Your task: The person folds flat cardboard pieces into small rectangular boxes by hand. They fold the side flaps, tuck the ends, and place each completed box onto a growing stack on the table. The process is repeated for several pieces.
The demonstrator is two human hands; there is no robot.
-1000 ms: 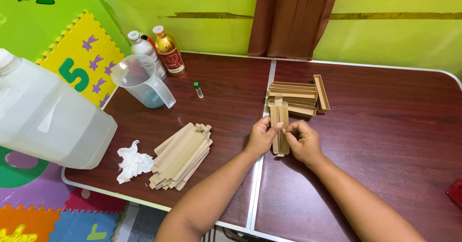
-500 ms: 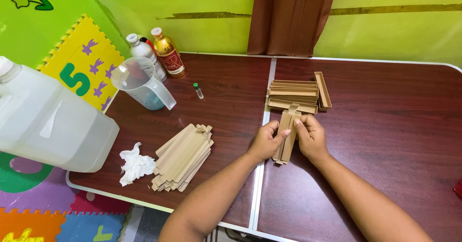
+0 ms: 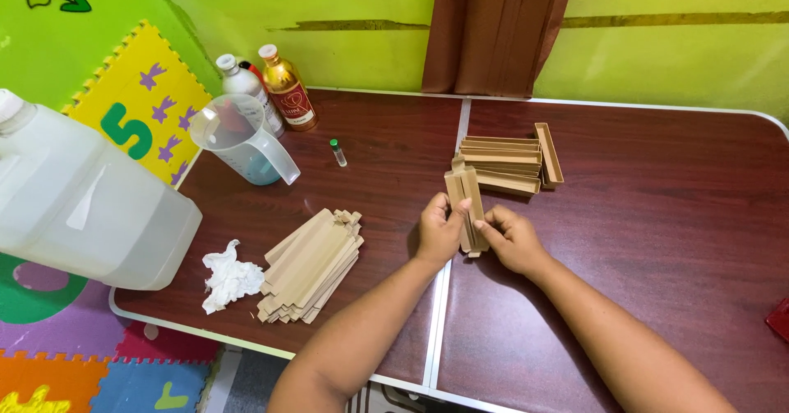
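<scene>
Your left hand [image 3: 440, 232] and right hand [image 3: 511, 239] meet near the middle of the dark brown surface [image 3: 657, 216], both closed around a long, narrow tan cardboard piece [image 3: 465, 203] that stands tilted away from you over the seam between the two table halves. The fingers [image 3: 460, 209] of your left hand press against its left side, while those of your right hand pinch its lower end from the right. Just beyond the piece, a stack of folded cardboard boxes [image 3: 505, 160] lies flat, with one box set on edge along its right side. To your left, a loose pile of flat cardboard strips [image 3: 312, 265] rests near the front edge, with a crumpled white tissue [image 3: 230, 275] just beside it. Farther back stand a clear measuring jug [image 3: 242, 138], two bottles [image 3: 283, 88] and a small vial [image 3: 337, 152] lying alone. A large translucent jug [image 3: 74, 199] occupies the left corner.
</scene>
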